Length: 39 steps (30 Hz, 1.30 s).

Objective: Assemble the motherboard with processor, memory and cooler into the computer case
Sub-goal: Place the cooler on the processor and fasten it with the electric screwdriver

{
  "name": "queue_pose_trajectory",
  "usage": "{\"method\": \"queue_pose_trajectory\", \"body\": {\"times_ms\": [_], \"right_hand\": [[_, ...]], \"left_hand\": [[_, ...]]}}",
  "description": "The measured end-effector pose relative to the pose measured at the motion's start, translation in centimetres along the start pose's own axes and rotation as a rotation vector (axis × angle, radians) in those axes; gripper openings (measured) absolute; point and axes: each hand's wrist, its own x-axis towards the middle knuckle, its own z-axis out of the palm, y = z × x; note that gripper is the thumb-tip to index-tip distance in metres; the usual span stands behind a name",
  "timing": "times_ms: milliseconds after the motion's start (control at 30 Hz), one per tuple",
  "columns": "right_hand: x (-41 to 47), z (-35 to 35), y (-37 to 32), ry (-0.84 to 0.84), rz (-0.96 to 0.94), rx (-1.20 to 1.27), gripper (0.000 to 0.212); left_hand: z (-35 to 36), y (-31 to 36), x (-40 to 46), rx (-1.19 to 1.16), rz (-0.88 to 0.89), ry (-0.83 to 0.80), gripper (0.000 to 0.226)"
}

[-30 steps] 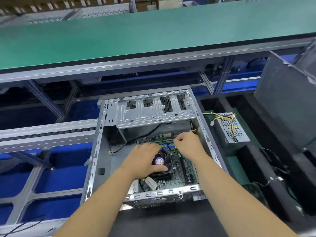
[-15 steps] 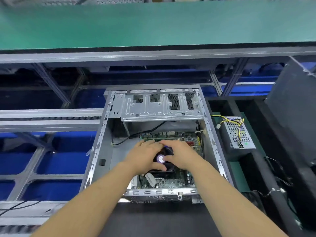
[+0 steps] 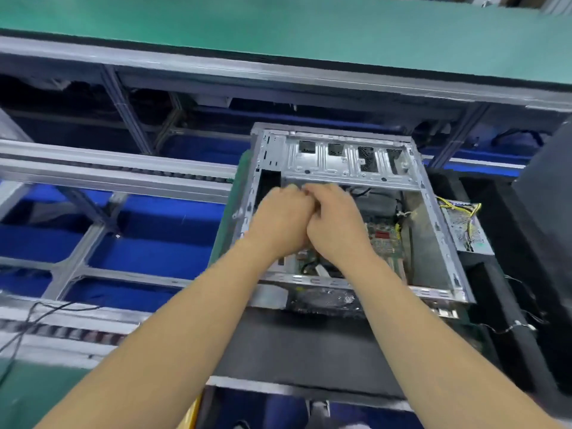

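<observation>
Green conveyor belt (image 3: pixel 278 29) behind computer case (image 3: pixel 445 243); hands (image 3: pixel 309 218) inside, grip unclear.

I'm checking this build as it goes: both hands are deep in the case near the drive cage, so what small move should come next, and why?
Probably ease both hands back a little to check the board's seating. The left hand and right hand sit together over the motherboard in the computer case, hiding the cooler; what the fingers hold is blurred.

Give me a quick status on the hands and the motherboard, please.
Left hand and right hand together inside the computer case, fingers blurred. Motherboard in the case, mostly covered by hands. Cooler hidden.
</observation>
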Motion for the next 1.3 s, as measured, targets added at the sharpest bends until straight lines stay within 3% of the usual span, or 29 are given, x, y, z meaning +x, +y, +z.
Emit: {"method": "queue_pose_trajectory", "body": {"times_ms": [167,267,367,433,533,633,733,833,967,1067,1200,1300], "right_hand": [[-2.2,5.8,-10.2,0.187,-0.271,0.134,0.045],[-4.5,11.1,-14.5,0.26,-0.491,0.062,0.041],[-7.2,16.6,-15.9,0.107,-0.611,0.027,0.046],[-9.2,19.9,-15.5,-0.124,-0.585,-0.013,0.049],[-11.8,24.4,-14.8,-0.427,-0.485,-0.103,0.036],[-14.2,28.2,-15.0,-0.733,-0.361,-0.206,0.028],[-16.9,30.8,-14.6,-0.97,-0.35,-0.331,0.022],[-18.7,32.0,-14.1,-1.043,-0.354,-0.36,0.022],[-19.5,32.9,-13.7,-1.055,-0.366,-0.353,0.024],[-19.7,33.2,-13.7,-1.061,-0.39,-0.372,0.034],[-20.3,33.7,-14.0,-1.057,-0.408,-0.387,0.028],[-20.7,34.2,-14.3,-1.053,-0.42,-0.382,0.028]], "left_hand": [[-3.6,-7.6,-8.6,0.092,-0.105,0.397,0.013],[-2.9,-11.1,-14.9,0.074,-0.262,0.486,0.021],[0.0,-13.5,-21.2,0.046,-0.54,0.237,0.01],[2.6,-14.4,-25.3,-0.062,-0.743,0.101,0.008],[6.3,-14.3,-31.2,-0.222,-0.968,0.008,0.009],[9.8,-12.5,-37.1,-0.316,-1.041,-0.159,0.011],[12.4,-9.6,-42.3,-0.339,-1.017,-0.369,0.019],[13.4,-7.5,-45.3,-0.325,-1.029,-0.405,0.023],[13.1,-7.5,-47.2,-0.065,-1.019,-0.253,0.02],[13.0,-8.5,-49.7,0.067,-1.264,-0.253,0.027],[13.1,-9.5,-54.1,0.044,-1.573,-0.392,0.063],[13.3,-9.7,-55.5,-0.057,-1.773,-0.368,0.058]]}}
